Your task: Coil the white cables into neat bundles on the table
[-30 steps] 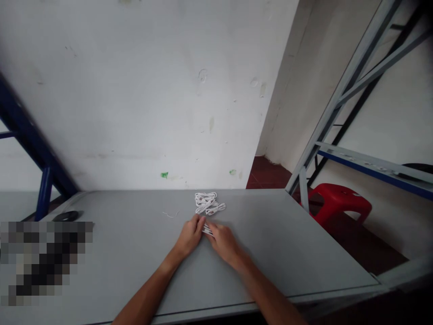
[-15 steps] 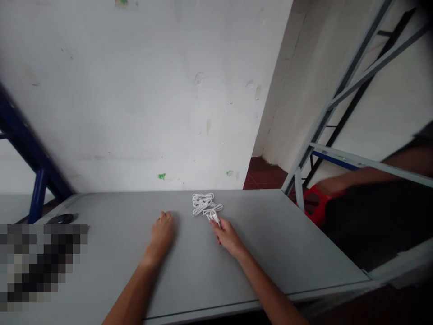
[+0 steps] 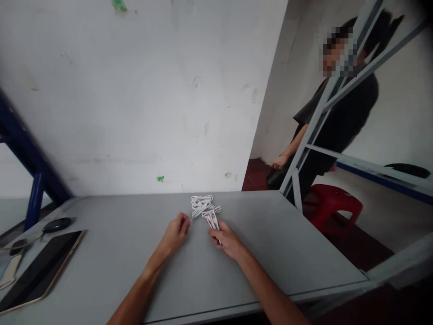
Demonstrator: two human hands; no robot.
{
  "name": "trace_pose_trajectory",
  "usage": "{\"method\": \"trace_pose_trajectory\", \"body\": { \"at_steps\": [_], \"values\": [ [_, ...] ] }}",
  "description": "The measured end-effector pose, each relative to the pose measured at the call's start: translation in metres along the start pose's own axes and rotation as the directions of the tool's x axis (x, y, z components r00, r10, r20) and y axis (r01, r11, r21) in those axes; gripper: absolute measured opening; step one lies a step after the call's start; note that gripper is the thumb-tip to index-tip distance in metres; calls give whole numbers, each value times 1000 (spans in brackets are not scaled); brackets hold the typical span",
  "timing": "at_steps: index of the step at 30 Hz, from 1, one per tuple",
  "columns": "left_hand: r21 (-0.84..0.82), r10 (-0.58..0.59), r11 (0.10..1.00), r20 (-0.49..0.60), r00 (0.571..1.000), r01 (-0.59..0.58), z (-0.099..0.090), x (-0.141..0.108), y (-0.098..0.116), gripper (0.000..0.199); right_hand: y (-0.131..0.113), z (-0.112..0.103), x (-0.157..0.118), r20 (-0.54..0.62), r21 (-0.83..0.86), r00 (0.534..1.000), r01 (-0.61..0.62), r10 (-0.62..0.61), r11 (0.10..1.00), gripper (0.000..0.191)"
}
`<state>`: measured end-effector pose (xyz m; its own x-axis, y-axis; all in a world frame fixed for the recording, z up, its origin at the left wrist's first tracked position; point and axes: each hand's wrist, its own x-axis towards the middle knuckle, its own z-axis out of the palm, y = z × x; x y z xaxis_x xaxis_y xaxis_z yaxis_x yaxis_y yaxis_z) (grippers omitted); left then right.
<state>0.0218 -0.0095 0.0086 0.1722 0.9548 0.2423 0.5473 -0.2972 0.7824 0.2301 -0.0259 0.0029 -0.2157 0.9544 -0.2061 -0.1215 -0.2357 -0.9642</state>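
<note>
In my right hand [image 3: 225, 238] is a white cable bundle [image 3: 213, 220], pinched between thumb and fingers with its plug ends showing. The far part of this bundle touches or overlaps a heap of coiled white cables [image 3: 201, 205] on the grey table [image 3: 189, 280]. Just left of the heap, my left hand [image 3: 178, 229] is closed, its fingertips pressed together. Something thin and pale seems to stick out at those fingertips, too small to name.
On the left lie a tablet [image 3: 42, 268], a round black disc with a cord [image 3: 57, 224] and a watch [image 3: 17, 249]. A white wall [image 3: 145, 99] backs the table. On the right are a metal frame [image 3: 324, 108], a red stool [image 3: 333, 205] and a person in dark clothes [image 3: 353, 110].
My left hand has moved right, toward the cables. The right hand has drawn its bundle slightly nearer to me. The person on the right has moved away from the red stool.
</note>
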Motion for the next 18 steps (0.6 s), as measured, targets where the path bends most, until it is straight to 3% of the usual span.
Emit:
{"method": "trace_pose_trajectory", "body": {
  "at_steps": [3,6,9,13,18],
  "values": [
    [-313,63,950,201,978,3,7,-7,16,26,-3,6,-3,95,109,995,6,-16,994,26],
    [-401,93,916,269,959,24,12,-12,29,34,-6,11,-6,155,164,987,14,-40,986,27],
    [-366,137,929,227,964,-46,14,-13,35,36,-5,12,-6,171,156,983,31,-58,987,28],
    [-239,229,949,82,970,-203,19,-12,35,30,0,13,-3,163,89,984,53,-67,995,32],
    [-160,246,956,-21,969,-246,28,-14,30,24,2,15,-4,124,-82,988,105,-94,991,26]
  ]
}}
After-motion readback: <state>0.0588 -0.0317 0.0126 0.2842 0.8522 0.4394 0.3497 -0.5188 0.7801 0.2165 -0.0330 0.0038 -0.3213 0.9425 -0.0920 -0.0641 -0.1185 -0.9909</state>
